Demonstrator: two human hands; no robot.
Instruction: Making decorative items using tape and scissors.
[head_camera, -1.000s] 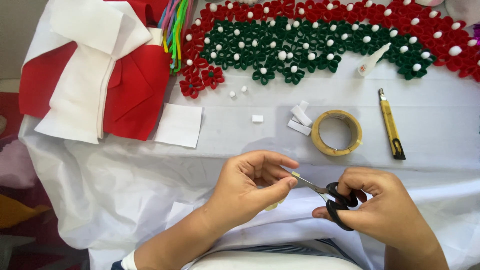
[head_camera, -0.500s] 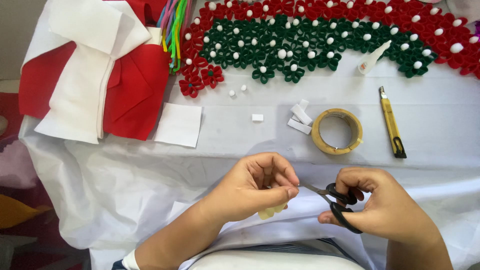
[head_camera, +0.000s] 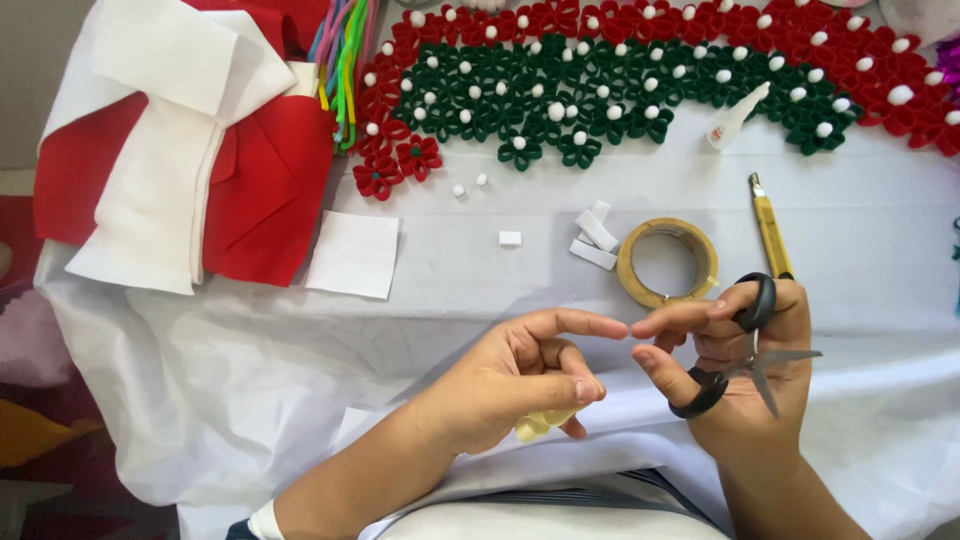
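Fingertips meet above the white cloth (head_camera: 250, 400).
Left hand (head_camera: 520, 375) curls around what looks like a yellowish scrap (head_camera: 535, 425); right hand (head_camera: 735, 360) grips scissors (head_camera: 745, 345), blades pointing right, away from it.

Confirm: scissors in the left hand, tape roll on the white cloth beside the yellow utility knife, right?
Not quite. The head view shows the scissors in the right hand, black loops hooked on its fingers, blades open. The left hand holds a small pale yellowish piece instead. The rest is right: the tape roll lies on the white cloth beside the yellow utility knife.
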